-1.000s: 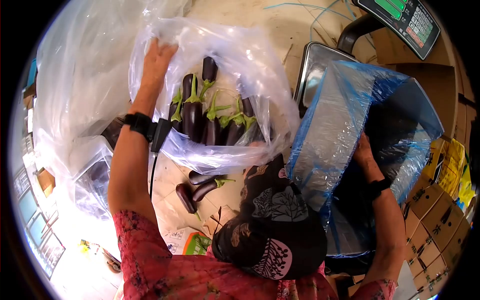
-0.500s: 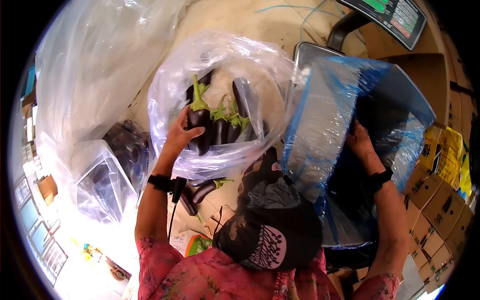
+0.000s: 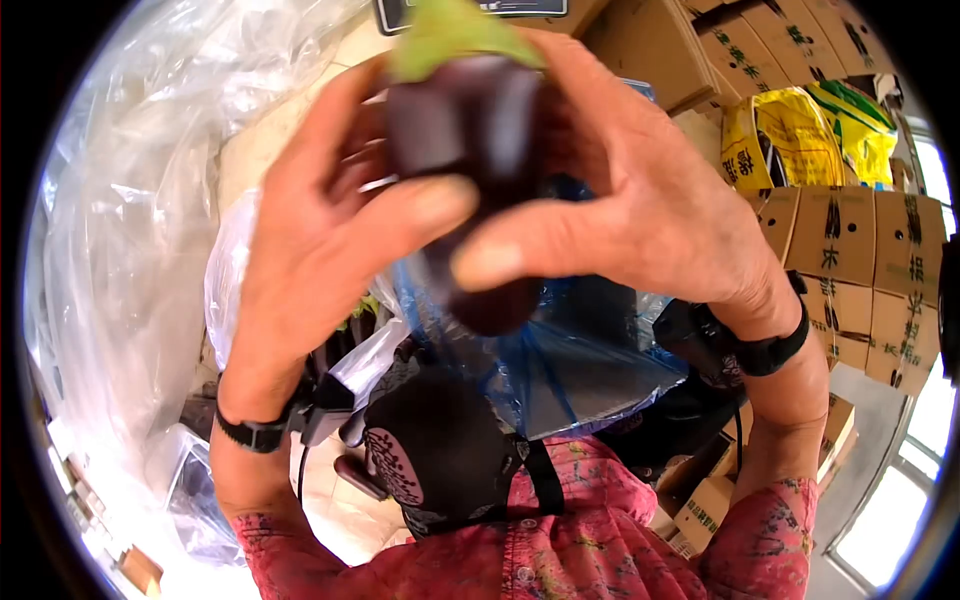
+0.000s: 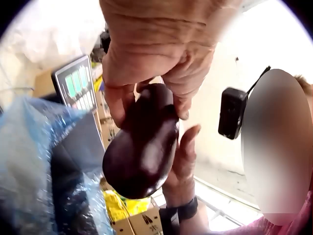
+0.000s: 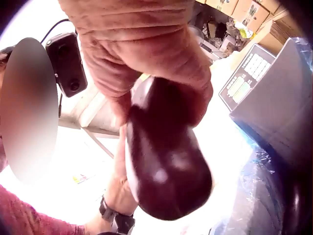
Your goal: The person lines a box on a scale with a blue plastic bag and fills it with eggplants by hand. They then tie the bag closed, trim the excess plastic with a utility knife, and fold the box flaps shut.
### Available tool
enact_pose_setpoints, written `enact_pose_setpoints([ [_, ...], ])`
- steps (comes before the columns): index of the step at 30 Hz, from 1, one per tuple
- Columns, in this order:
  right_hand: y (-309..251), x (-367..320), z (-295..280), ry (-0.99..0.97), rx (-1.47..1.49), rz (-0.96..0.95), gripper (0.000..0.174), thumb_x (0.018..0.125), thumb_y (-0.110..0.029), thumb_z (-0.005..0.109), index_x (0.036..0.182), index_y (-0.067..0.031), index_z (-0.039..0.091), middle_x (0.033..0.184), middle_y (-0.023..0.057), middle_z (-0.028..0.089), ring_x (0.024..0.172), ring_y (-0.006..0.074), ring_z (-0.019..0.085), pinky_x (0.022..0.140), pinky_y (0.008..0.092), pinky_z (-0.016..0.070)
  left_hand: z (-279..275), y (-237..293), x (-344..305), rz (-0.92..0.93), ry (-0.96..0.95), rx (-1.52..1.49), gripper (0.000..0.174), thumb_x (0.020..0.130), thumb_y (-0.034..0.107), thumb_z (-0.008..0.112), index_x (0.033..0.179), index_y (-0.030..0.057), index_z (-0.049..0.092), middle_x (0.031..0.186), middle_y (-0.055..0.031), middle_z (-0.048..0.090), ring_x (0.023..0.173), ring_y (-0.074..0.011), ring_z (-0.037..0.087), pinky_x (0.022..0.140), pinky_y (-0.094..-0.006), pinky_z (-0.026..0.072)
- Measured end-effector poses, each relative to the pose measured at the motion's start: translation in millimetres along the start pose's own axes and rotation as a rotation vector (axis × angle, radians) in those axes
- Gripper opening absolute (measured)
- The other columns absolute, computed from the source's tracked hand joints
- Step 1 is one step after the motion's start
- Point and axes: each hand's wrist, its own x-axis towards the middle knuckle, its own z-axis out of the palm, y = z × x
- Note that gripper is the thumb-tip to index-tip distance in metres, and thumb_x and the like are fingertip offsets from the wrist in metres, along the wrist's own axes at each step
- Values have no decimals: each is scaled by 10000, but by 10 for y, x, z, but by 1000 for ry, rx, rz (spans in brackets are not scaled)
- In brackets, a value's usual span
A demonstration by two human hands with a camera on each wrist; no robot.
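So both hands are up top center of the head view, fingers and thumbs curled round an eggplant point(image 3: 470, 130), left hand point(image 3: 320, 220) on one side, right hand point(image 3: 640, 190) on the other. Blue bag point(image 3: 580, 360) sits below them, yellow bag point(image 3: 785, 140) upper right.

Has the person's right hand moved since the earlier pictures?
Yes. In the head view it was down inside the blue plastic liner; now the right hand is up out of it, closer to the camera, gripping eggplant.
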Motion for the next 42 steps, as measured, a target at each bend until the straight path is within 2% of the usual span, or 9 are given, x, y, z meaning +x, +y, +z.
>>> enact_pose_setpoints([
  [5,136,-347,-221,49,-153,238,761,720,-163,862,1347,-16,456,1184,76,593,1120,162,570,978,329,463,180,-201,258,-173,-317,-75,532,965,371,587,1329,-12,519,1037,-119,640,944,-189,647,765,-291,540],
  [6,305,-390,-146,129,-186,178,839,694,-427,827,1313,10,468,1102,214,655,1059,330,648,919,380,492,151,-291,255,-238,-361,-74,522,965,368,585,1325,-6,527,1031,-118,643,944,-193,650,769,-295,542],
  [14,1308,-451,102,-116,-255,719,831,741,-497,769,1248,62,421,1111,262,616,1078,358,615,938,381,466,-184,-653,-153,-390,-112,33,496,953,322,567,1337,10,532,1013,-90,655,930,-186,651,793,-296,523],
  [24,2185,-239,793,-221,-443,744,746,798,-429,748,1195,50,337,1144,340,600,1098,445,614,951,446,490,-1176,-1910,-1485,-699,402,-112,411,960,239,576,1289,-6,549,1037,-108,644,926,-178,642,804,-284,529],
  [29,2014,-221,910,-226,-618,739,731,822,-279,714,1287,87,285,1157,358,575,1083,479,593,933,467,494,-1836,-3086,-2348,-722,665,248,381,878,204,621,1166,-44,605,764,-85,634,657,-117,581,585,-254,460],
  [30,2080,-261,916,-218,-644,689,765,821,-254,709,1325,95,252,1171,364,562,1082,481,589,932,471,493,-1882,-3317,-2471,-769,618,436,418,838,244,658,1154,-27,619,718,-127,637,655,-198,617,623,-312,497],
  [35,2313,-475,938,-177,-597,517,943,801,-145,691,1474,46,60,1280,377,477,1087,482,579,951,479,481,-1191,-3388,-2265,-573,413,1174,599,733,373,781,1156,-2,584,1046,-251,605,993,-415,586,836,-479,488],
  [39,2262,-513,811,-270,-422,548,959,791,-86,675,1505,-3,41,1221,337,543,1087,462,589,940,471,477,-1243,-3454,-2199,-659,436,1112,566,712,333,757,1157,38,569,973,-235,611,900,-410,621,788,-476,507],
  [42,2355,-508,835,-238,-401,578,973,775,-44,667,1516,-21,38,1162,314,584,1072,449,598,938,464,470,-1376,-3018,-2077,-876,496,566,512,717,337,734,1119,45,611,975,-252,639,869,-378,632,782,-432,508],
])
